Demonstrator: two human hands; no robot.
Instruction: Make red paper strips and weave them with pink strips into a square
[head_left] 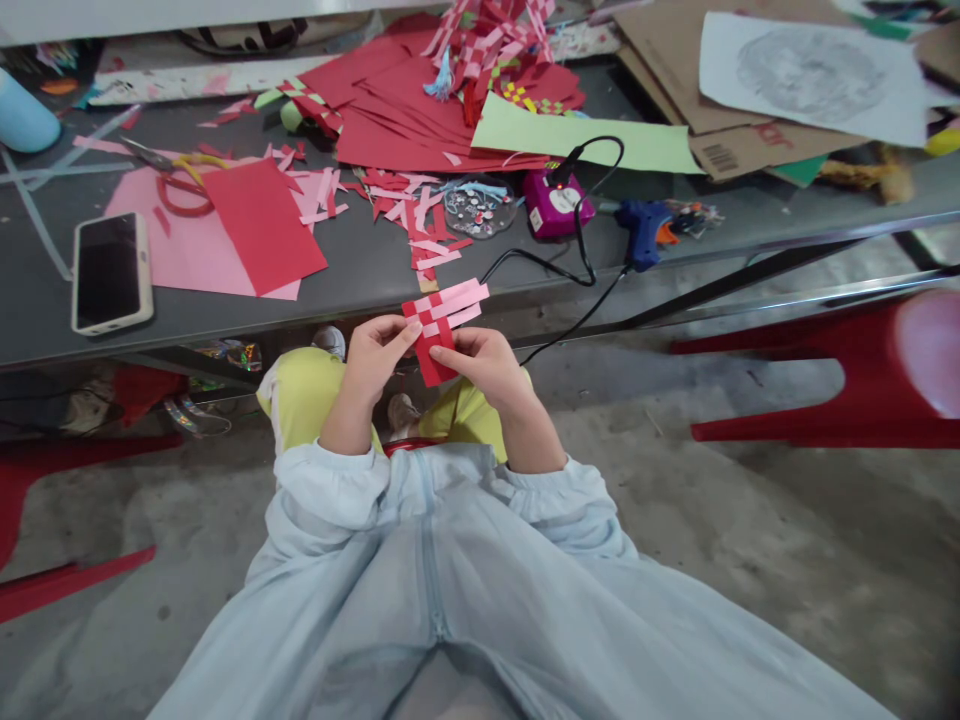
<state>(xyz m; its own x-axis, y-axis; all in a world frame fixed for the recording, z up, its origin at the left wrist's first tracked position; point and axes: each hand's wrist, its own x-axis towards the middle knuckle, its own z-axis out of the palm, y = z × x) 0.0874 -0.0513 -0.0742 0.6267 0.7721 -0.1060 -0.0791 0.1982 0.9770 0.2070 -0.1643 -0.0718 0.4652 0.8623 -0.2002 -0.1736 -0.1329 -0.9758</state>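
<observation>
Between my two hands is a woven piece of red and pink paper strips [433, 318], held above my lap just off the table's front edge. My left hand [377, 357] pinches its left side, thumb on top. With thumb and fingers, my right hand [491, 368] grips the lower right, where the red strips hang down. Pink strip ends stick out past the weave at the upper right. The fingers underneath the paper are mostly hidden. Cut pink and red strips [431, 225] lie on the table just beyond.
On the dark table [360, 310] are a phone [112, 272], scissors [184, 180], red sheets [405, 110], a light green strip [585, 138], a purple box with a plugged-in cord [556, 205] and a blue glue gun [643, 235]. Its cord hangs over the edge. Red stools [810, 375] stand either side.
</observation>
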